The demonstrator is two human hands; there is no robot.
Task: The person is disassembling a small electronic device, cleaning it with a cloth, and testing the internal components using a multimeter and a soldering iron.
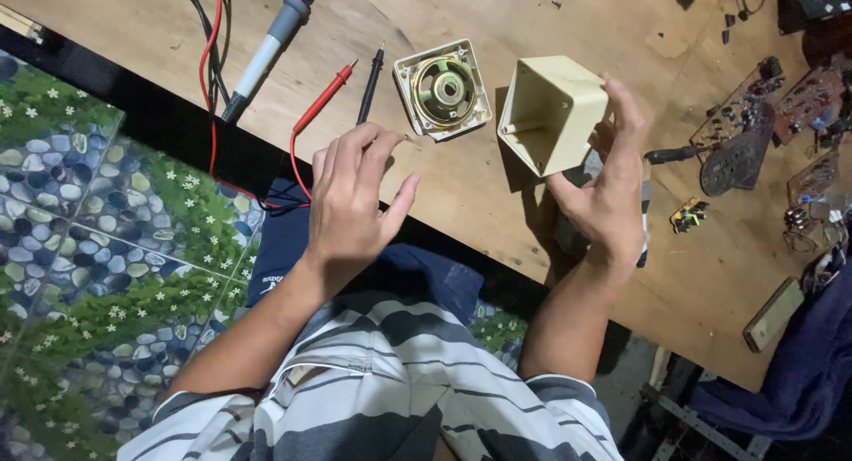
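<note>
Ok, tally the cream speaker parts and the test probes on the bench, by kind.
Cream box housing, held in the right hand: 1
Cream speaker front panel, lying on the bench: 1
Red probe: 1
Black probe: 1
Total: 4

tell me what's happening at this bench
A person sits at a wooden bench. The right hand holds an empty cream plastic housing, open side toward the camera. The left hand hovers open, holding nothing, near a square speaker lying on the bench beside red and black meter probes.
</note>
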